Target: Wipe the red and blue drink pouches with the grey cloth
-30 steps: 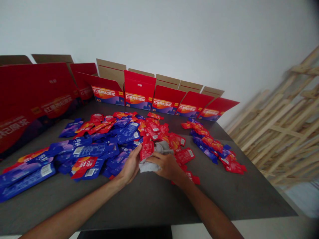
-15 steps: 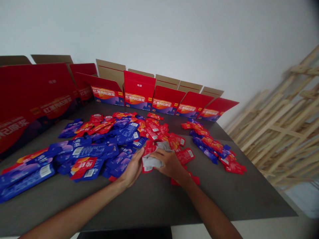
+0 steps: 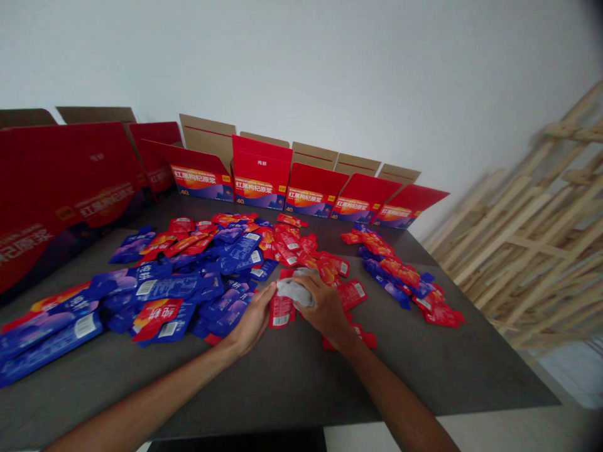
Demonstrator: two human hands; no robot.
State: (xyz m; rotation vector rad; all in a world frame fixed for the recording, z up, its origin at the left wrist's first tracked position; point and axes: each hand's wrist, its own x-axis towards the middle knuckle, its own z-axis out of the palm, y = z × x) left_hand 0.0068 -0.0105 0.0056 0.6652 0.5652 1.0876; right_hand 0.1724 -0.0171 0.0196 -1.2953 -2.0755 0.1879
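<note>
My right hand (image 3: 325, 307) is closed around a crumpled grey cloth (image 3: 296, 292) and presses it on the upper part of a red sachet (image 3: 281, 311). The sachet's lower end, with a white barcode, shows below the cloth. At the sachet's left edge, my left hand (image 3: 253, 321) grips it with the thumb uppermost; the other fingertips are partly hidden. Blue sachets (image 3: 226, 307) lie just left of that hand. Several loose red sachets (image 3: 351, 294) are close behind and to the right of my right hand.
Open red cartons (image 3: 264, 182) line the back of the dark grey table (image 3: 424, 376), with larger red cartons (image 3: 61, 188) at the left. A row of overlapping red and blue sachets (image 3: 400, 273) lies on the right. Wooden slats (image 3: 532, 245) stand beyond the table's right edge.
The cloth in my right hand has moved up the red sachet and is bunched tighter, so more of the sachet's lower print shows. My left hand stays at its edge.
</note>
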